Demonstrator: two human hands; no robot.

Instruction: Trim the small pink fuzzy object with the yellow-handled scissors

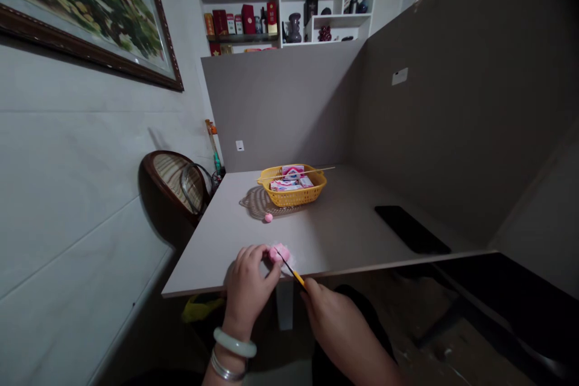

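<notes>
My left hand (250, 282) rests on the near edge of the grey table (344, 229), its fingers closed on a small pink soft lump (277, 253). My right hand (332, 322) is below the table edge and grips a thin tool with a yellow handle and dark tip (293, 272); the tip touches the pink lump. A second small pink ball (268, 217) lies farther back on the table. A jade bangle and silver bracelets are on my left wrist.
A yellow basket (295, 195) with small packets and a thin stick across it stands mid-table beside a mesh mat. A black phone (411, 229) lies at right. Grey partition walls enclose the table; a round chair back (174, 184) stands at left.
</notes>
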